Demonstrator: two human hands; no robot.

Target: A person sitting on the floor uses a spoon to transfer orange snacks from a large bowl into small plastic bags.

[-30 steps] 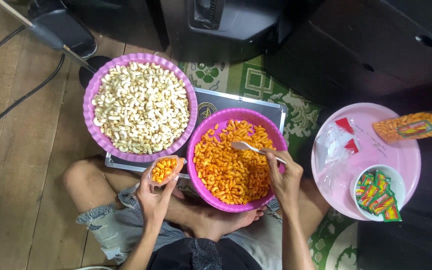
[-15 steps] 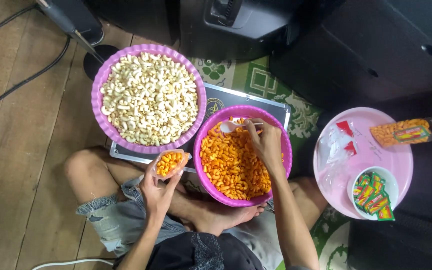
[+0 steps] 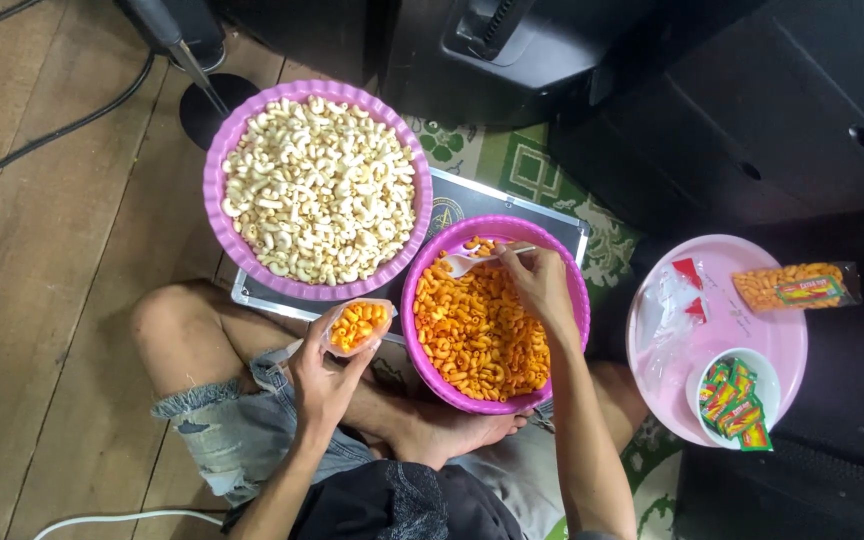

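Observation:
My left hand (image 3: 320, 378) holds a small clear plastic bag (image 3: 356, 325) partly filled with orange curled snacks, just left of the purple bowl (image 3: 422, 372) of orange snacks (image 3: 477, 335). My right hand (image 3: 540, 283) is over the far side of that bowl, gripping a white plastic spoon (image 3: 464, 262) whose scoop rests in the snacks. A bigger purple basket (image 3: 214, 205) heaped with pale curled snacks (image 3: 317, 190) stands to the upper left.
A pink round tray (image 3: 780, 345) at right carries empty clear bags (image 3: 670, 300), a filled snack packet (image 3: 794, 285) and a white bowl (image 3: 762, 370) of small sachets. The bowls rest on a metal-edged case (image 3: 452, 210). Cables cross the wooden floor; dark equipment stands behind.
My right hand with the spoon moved from the bowl's right edge across to its far rim. The view shifted so everything sits slightly lower and right. The left hand keeps the bag.

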